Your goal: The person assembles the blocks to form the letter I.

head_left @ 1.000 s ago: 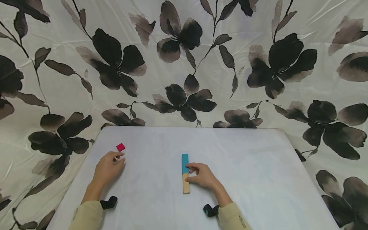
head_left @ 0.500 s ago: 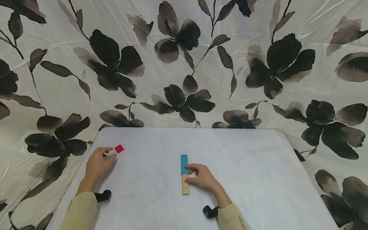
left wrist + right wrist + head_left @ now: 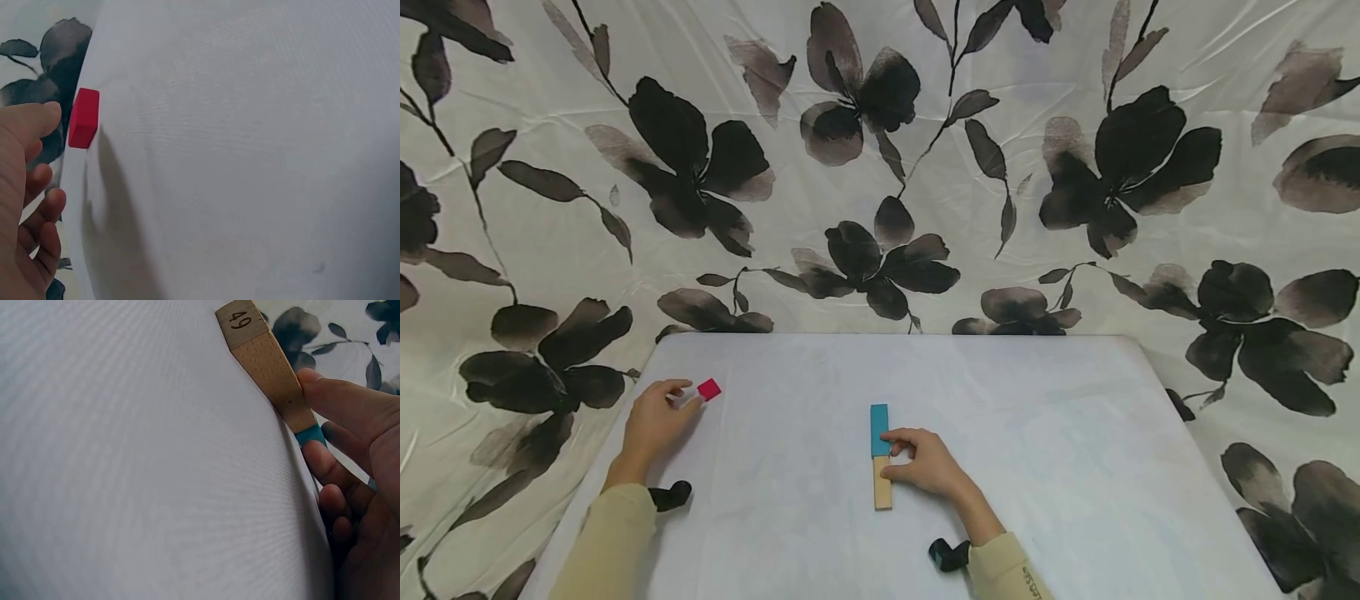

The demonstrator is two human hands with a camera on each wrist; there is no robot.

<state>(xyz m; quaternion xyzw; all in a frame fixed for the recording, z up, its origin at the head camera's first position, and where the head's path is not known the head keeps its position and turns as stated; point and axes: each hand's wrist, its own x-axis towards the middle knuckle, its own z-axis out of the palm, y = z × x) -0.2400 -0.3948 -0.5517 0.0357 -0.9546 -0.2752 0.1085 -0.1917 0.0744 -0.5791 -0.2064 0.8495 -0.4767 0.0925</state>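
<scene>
My left hand (image 3: pixel 656 423) hovers by a small red block (image 3: pixel 709 390) at the left of the white table. In the left wrist view the thumb tip is just short of the red block (image 3: pixel 84 119), and the other fingers are loosely bent around nothing. A blue block (image 3: pixel 879 429) and a plain wooden block (image 3: pixel 882 493) lie end to end in a line near the middle. My right hand (image 3: pixel 925 460) touches their right side, thumb at the wooden block and forefinger at the blue one. The wooden block (image 3: pixel 265 365) bears the number 49 on its end.
The white tabletop (image 3: pixel 1037 450) runs back to a straight far edge. Behind and beside it hangs a pale cloth (image 3: pixel 1000 50) with dark flower prints. A black wrist-worn device (image 3: pixel 949 554) sits by the right sleeve, and another black device (image 3: pixel 672 497) by the left.
My left hand has moved leftward from below the red block to its left side, and its thumb has come up close to it. The right hand and both blocks stay put.
</scene>
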